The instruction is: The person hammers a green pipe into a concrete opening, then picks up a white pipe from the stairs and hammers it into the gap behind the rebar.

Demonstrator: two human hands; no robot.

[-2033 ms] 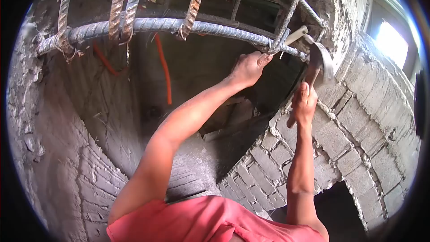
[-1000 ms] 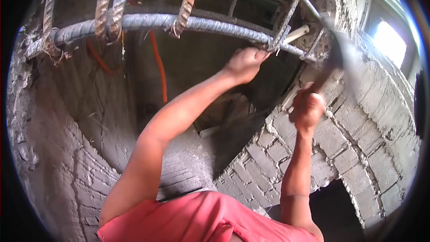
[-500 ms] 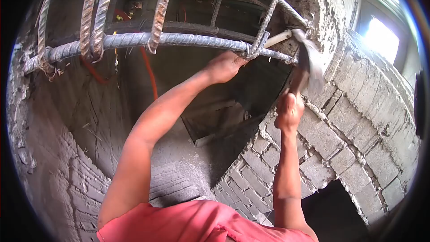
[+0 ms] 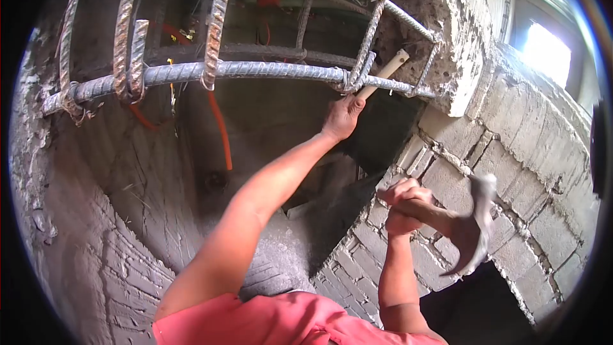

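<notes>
My left hand (image 4: 343,117) is closed around the lower end of a pale, straight rod (image 4: 385,74). The rod slants up to the right, crossing the horizontal ribbed steel bar (image 4: 274,71), and its top end shows a small dark spot. A bent stirrup (image 4: 367,45) tied to that bar stands right by the hand. Lower and to the right, my right hand (image 4: 405,207) grips the wooden handle of a claw hammer (image 4: 469,233). The hammer's head points right, its claw curving down, in front of the block wall.
A rough concrete column (image 4: 456,45) rises beyond the rod's top end. Grey block wall (image 4: 517,172) fills the right side, with a dark opening (image 4: 476,303) below. More rebar stirrups (image 4: 124,32) hang at the left. An orange tube (image 4: 220,131) dangles behind the bar.
The hammer has swung from the rod's top end down and to the right, with my right hand lower. My left hand sits slightly lower, and more of the rod shows.
</notes>
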